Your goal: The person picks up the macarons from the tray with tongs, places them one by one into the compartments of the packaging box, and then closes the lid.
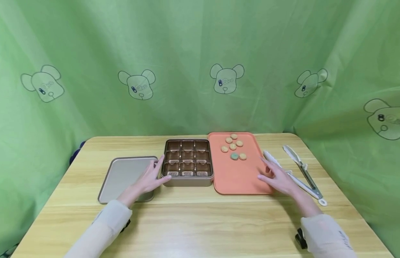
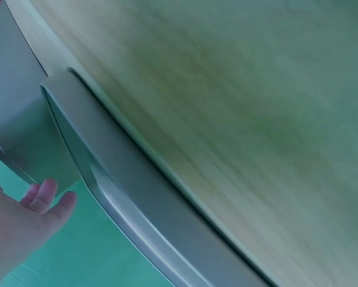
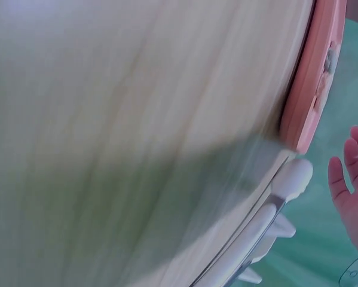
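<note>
My left hand (image 1: 150, 178) hovers with fingers spread at the left side of a square metal tin (image 1: 187, 182). Inside the tin is a brown plastic insert (image 1: 187, 156) divided into several compartments. Under and behind that hand lies a flat grey metal lid (image 1: 122, 177); its rim (image 2: 125, 197) fills much of the left wrist view. At the right edge of a coral tray (image 1: 235, 181) my right hand (image 1: 278, 179) is held with fingers apart and nothing between them. Several beige macarons (image 1: 232, 146) and one green macaron (image 1: 234, 156) lie on the tray's far half.
Spread tongs (image 1: 311, 182) with white tips and a white end ring lie right of the tray, partly behind my right hand. Everything stands on a wooden table (image 1: 200, 225). A green curtain (image 1: 187, 114) with mouse-head prints hangs around its back and sides.
</note>
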{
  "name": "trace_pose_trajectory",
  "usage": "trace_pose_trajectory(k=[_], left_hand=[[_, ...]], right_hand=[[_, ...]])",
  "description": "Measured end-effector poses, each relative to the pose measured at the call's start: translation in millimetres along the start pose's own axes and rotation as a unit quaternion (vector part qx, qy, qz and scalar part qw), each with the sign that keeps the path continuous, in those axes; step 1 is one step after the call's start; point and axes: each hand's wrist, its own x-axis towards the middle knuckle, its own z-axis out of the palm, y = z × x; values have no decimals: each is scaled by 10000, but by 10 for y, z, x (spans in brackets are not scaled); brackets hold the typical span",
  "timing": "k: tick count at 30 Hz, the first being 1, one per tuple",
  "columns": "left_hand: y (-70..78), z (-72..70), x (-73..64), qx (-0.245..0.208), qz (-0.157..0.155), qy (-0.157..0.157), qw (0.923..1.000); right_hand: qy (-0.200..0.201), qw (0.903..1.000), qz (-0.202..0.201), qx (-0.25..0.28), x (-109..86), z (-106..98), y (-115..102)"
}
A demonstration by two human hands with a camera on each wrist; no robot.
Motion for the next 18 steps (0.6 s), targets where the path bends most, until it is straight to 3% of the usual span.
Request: trace_pose_trajectory(k=[6,18], left_hand=[[-8,19,42,23,-15,-73,10000],[-37,30,62,32,-39,-68,10000]], right_hand=[[31,9999,119,-20,-128,-94,135],[-20,9951,848,-500,-377,-366,440]])
